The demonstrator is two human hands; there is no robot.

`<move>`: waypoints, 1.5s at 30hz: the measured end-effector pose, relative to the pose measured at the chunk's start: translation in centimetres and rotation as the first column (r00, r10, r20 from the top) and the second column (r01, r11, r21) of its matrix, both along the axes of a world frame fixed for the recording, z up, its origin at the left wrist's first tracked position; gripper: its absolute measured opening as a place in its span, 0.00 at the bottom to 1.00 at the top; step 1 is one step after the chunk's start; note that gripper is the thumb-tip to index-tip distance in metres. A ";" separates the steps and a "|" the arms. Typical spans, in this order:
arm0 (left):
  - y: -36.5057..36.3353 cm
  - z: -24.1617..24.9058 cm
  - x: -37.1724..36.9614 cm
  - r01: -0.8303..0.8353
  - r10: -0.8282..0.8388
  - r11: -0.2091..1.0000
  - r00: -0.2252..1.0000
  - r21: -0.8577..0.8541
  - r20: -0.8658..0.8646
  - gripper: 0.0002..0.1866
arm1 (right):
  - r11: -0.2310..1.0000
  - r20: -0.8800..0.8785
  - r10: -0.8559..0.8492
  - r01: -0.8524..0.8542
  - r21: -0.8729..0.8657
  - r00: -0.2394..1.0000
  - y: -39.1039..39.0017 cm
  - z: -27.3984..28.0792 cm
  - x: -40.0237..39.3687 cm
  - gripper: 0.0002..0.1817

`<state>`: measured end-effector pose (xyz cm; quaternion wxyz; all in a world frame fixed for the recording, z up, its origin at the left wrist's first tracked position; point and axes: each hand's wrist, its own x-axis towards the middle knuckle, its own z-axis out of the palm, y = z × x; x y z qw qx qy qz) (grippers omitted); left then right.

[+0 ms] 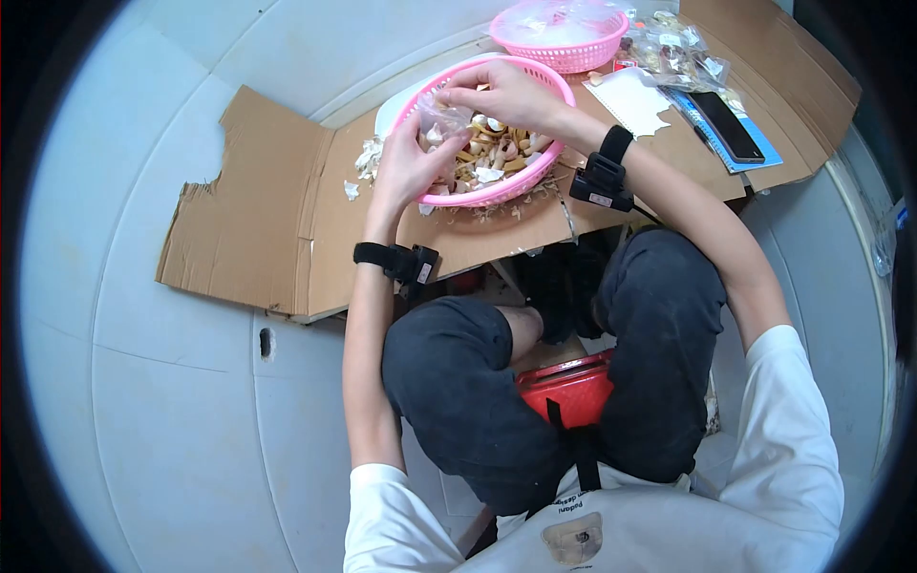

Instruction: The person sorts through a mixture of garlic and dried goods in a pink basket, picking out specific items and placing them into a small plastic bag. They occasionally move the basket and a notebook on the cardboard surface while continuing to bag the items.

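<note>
A pink plastic basket (497, 197) stands on the cardboard, holding a mix of pale and brownish dried pieces (506, 151). Over its left half, a small clear plastic bag (445, 116) is held between both hands. My left hand (418, 160) grips the bag's lower left side with curled fingers. At the bag's upper edge, the fingers of my right hand (497, 94) are pinched together on the plastic. Whatever the bag contains is hard to make out.
Flattened cardboard (258, 205) covers the low table. Behind sits another pink basket (564, 55) with clear bags. Filled packets (669, 48), torn white paper (626, 100) and a black phone (726, 126) on a blue notebook lie right. White scraps (369, 158) lie left of the basket.
</note>
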<state>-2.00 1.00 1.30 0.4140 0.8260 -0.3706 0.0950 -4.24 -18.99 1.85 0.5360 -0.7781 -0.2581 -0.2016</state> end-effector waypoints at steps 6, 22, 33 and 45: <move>-0.1 0.1 -0.2 0.041 -0.042 0.998 0.999 -0.054 -0.008 0.23 | 0.999 -0.046 -0.038 0.037 -0.007 0.998 0.1 0.3 -0.5 0.18; 0.5 -0.7 1.0 -0.072 0.067 0.992 0.997 -0.107 -0.044 0.23 | 0.941 -0.449 -0.029 -0.127 -0.314 0.893 0.4 -0.9 -0.5 0.25; 0.5 -0.5 0.7 -0.096 0.092 0.992 0.995 -0.081 -0.047 0.24 | 0.872 -0.478 -0.087 -0.165 -0.460 0.874 0.2 -0.6 -0.6 0.17; 0.4 -0.2 0.3 -0.094 0.089 0.993 0.993 -0.068 -0.071 0.24 | 0.811 -0.351 -0.089 -0.137 -0.568 0.932 0.3 -0.6 -0.7 0.15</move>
